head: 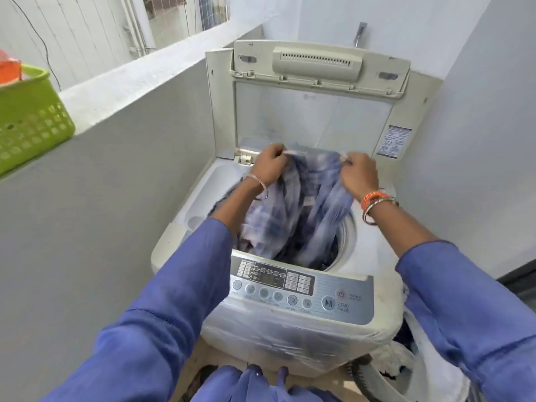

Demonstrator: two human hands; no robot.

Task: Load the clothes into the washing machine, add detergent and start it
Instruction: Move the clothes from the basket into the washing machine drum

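Note:
A white top-loading washing machine (359,274) stands in front of me with its lid (316,111) raised upright. My left hand (269,165) and my right hand (359,175) each grip the top edge of a blue-and-white checked garment (301,210), holding it spread over the open drum. The cloth hangs down into the drum and is blurred by motion. Dark clothes lie inside the drum (330,256) beneath it. The control panel (295,288) with the start/pause button (328,303) faces me at the front.
A green plastic basket (32,120) with something orange in it sits on the low wall ledge (121,82) at left. A white laundry basket (406,369) holding more clothes stands on the floor at lower right. Walls close in on both sides of the machine.

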